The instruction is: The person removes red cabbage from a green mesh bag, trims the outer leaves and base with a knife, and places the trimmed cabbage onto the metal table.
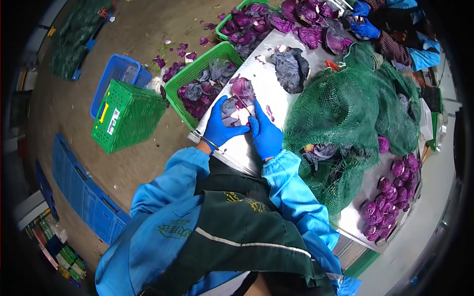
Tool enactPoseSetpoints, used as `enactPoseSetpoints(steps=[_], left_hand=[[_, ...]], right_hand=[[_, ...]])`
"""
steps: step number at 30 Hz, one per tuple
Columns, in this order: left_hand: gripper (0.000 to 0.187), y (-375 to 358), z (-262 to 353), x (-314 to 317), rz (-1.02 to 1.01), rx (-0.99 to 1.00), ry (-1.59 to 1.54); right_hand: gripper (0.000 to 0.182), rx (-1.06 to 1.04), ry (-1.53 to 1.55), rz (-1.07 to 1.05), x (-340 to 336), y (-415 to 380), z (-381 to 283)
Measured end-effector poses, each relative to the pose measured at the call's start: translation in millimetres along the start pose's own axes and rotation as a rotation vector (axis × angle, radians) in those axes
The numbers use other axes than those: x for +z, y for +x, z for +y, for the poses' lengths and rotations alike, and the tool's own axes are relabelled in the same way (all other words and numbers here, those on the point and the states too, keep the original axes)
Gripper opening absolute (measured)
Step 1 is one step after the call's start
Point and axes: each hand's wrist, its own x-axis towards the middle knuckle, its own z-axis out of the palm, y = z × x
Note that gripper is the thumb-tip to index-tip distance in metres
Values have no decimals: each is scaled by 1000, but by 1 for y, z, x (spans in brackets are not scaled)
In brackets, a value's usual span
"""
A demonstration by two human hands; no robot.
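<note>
My left hand (222, 125), in a blue glove, is wrapped round the left side of a purple cabbage (230, 107) with loose outer leaves, over the metal table (266, 84). On the cabbage's right side rests my right hand (265, 131), also gloved in blue; a thin dark thing, perhaps a knife, shows beside its fingers, too small to make out. Pale cut cabbage shows between the hands. A large dark leaf (290, 69) lies farther up the table. Left of the hands, a green crate (176, 89) holds purple leaves.
A green net sack (331, 103) with cabbages covers the table's right part. Trimmed purple cabbages (385, 207) lie at the lower right. A co-worker's gloved hands (364, 28) are at the top right. Left on the floor stand a green crate (133, 118) and a blue basket (111, 71).
</note>
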Motion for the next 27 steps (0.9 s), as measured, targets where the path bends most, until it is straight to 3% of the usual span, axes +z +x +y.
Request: enactPoseSetpoints(steps=[1,3,8,13,15,21,23,27], left_hand=[[104,-2,-1,2,23,25,42],[106,-13,10,4,-54,302,416],[108,-4,3,-3,-118,197,246],[108,-2,-1,-4,-123,140,133],[108,-2,-10,-11,-131,152,53],[108,-4,7,-22,-187,48,-70],[109,-1,8,-24,-205,11,-71],[107,5,16,-26,-314,4,-8]], right_hand=[[45,5,1,4,14,10,19],[37,135,445,274,57,35,77],[36,193,652,244,58,46,80],[33,212,611,270,63,51,88],[28,407,929,-19,38,41,65],[29,328,808,-54,36,27,49],[32,114,382,85,29,25,40],[32,232,252,211,52,35,77]])
